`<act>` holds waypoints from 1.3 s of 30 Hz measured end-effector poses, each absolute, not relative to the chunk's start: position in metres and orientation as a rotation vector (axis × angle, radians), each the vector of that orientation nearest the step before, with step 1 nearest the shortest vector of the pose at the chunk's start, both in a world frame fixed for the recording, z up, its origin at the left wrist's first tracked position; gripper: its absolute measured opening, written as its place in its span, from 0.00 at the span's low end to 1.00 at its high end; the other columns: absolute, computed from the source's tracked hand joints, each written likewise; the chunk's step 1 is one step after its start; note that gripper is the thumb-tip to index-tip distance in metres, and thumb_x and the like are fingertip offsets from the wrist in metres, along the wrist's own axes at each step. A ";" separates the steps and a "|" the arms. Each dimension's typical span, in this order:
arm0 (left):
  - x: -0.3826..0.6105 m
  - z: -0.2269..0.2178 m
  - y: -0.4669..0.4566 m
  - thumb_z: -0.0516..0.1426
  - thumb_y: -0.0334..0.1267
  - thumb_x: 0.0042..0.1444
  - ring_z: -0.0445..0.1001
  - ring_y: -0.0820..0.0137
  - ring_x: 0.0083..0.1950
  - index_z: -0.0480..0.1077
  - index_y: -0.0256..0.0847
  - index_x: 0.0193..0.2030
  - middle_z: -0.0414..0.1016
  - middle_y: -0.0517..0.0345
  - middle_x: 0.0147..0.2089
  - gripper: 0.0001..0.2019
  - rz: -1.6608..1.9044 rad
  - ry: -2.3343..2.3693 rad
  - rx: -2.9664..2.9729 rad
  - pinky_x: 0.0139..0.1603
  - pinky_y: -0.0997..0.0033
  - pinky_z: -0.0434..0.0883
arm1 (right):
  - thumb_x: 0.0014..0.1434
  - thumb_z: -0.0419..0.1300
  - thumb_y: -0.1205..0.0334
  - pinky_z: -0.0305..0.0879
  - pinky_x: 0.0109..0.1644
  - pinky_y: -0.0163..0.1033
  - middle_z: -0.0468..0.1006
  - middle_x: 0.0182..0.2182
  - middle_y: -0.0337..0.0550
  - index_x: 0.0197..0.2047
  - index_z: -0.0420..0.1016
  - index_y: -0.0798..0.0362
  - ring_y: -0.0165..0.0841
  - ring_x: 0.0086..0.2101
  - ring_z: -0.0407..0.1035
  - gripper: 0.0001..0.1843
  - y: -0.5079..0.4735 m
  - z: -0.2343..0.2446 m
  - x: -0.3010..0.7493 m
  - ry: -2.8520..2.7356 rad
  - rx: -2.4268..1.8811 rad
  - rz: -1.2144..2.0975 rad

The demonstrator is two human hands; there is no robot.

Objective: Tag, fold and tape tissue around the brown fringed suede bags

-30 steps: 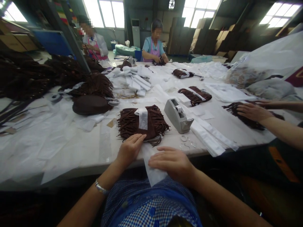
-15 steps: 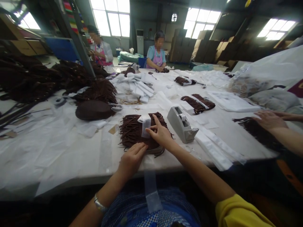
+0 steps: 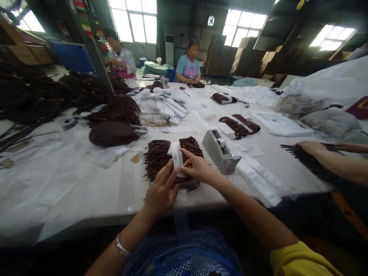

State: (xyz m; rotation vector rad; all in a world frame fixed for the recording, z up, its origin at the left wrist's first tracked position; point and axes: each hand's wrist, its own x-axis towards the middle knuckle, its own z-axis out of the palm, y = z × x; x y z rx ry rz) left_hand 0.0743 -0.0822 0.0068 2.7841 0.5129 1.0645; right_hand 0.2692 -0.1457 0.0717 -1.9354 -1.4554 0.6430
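Note:
A dark brown fringed bag (image 3: 158, 153) lies on the table in front of me, with a white strip (image 3: 177, 157) running across its middle. My left hand (image 3: 161, 188) rests on the bag's near edge, its fingers stretched out toward the strip's left side. From the right, my right hand (image 3: 198, 168) reaches over the bag. Its index finger extends along the strip's right edge, while thumb and curled fingers close at the strip's lower part. Just right of the bag stands a grey tape dispenser (image 3: 220, 151).
Long white strips (image 3: 258, 180) lie beside the dispenser. Two wrapped fringed bundles (image 3: 240, 125) (image 3: 223, 98) sit farther back. Brown bags (image 3: 113, 132) are piled at left, near folded white strips (image 3: 171, 105). A co-worker's hands (image 3: 313, 147) touch dark fringe at right; two people work behind.
My left hand has moved up onto the bag toward the strip. The strip now lies flatter and reaches farther down, and my right hand has shifted slightly down along it.

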 end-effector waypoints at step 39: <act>0.062 0.006 -0.079 0.52 0.25 0.58 0.73 0.61 0.60 0.67 0.38 0.61 0.75 0.46 0.59 0.24 0.843 0.260 2.734 0.63 0.56 0.71 | 0.63 0.52 0.75 0.51 0.70 0.60 0.58 0.68 0.49 0.70 0.58 0.52 0.44 0.70 0.44 0.32 -0.258 -0.036 0.205 -2.081 -1.747 -0.240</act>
